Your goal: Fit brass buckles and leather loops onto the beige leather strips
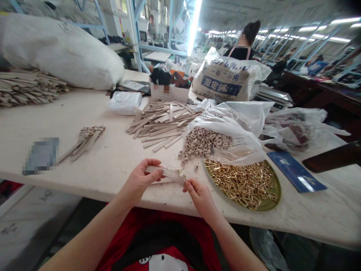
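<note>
My left hand (142,178) is closed on one end of a beige strap (166,173), thumb on top. My right hand (199,192) pinches the strap's other end close to a small gold buckle (180,174). Both hands hover over the near edge of the pale table (113,158). Just right of them sits a round tray (275,186) full of gold buckles. Behind it, small beige loops (204,141) spill from a clear plastic bag. A loose pile of beige straps (160,122) lies farther back at the centre.
A bundle of finished straps (84,141) lies at left beside a blurred flat item. A big white sack (59,51) and stacked strips (25,86) fill the far left. Plastic bags (293,124), a blue card (296,173) and a printed sack (225,81) are at right. A person stands behind.
</note>
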